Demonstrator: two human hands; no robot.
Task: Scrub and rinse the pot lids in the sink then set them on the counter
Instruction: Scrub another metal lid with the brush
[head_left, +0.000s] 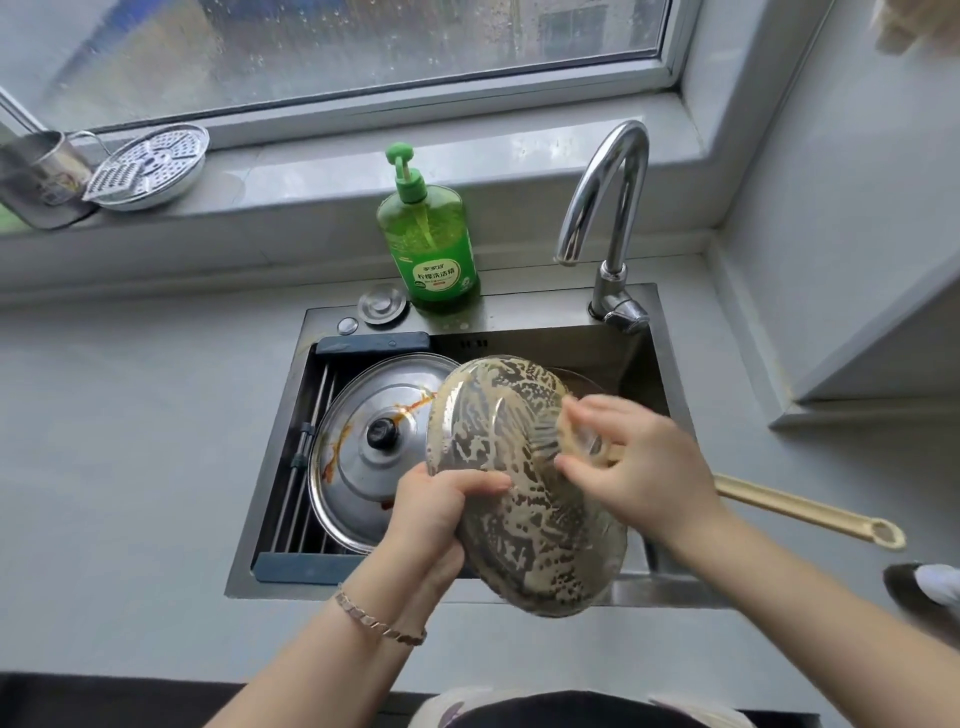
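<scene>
Two lids visible, neither finished. Centre of frame: glass lid (519, 499) held tilted over sink (519, 312); round, domed, transparent, coated in streaky beige lather. Judged mid-scrub; rinse and move to counter (130, 441) not yet done. left hand (441, 499) grips its left rim, thumb across face, fingers behind. right hand (639, 467) curls round pale scrubber (582, 441) on upper-right face; blurred. Left of centre: steel lid (363, 452) on rack (311, 467) in sink; shiny, black knob, orange sauce smears, apparently unwashed. No water visible from faucet (608, 197).
</scene>
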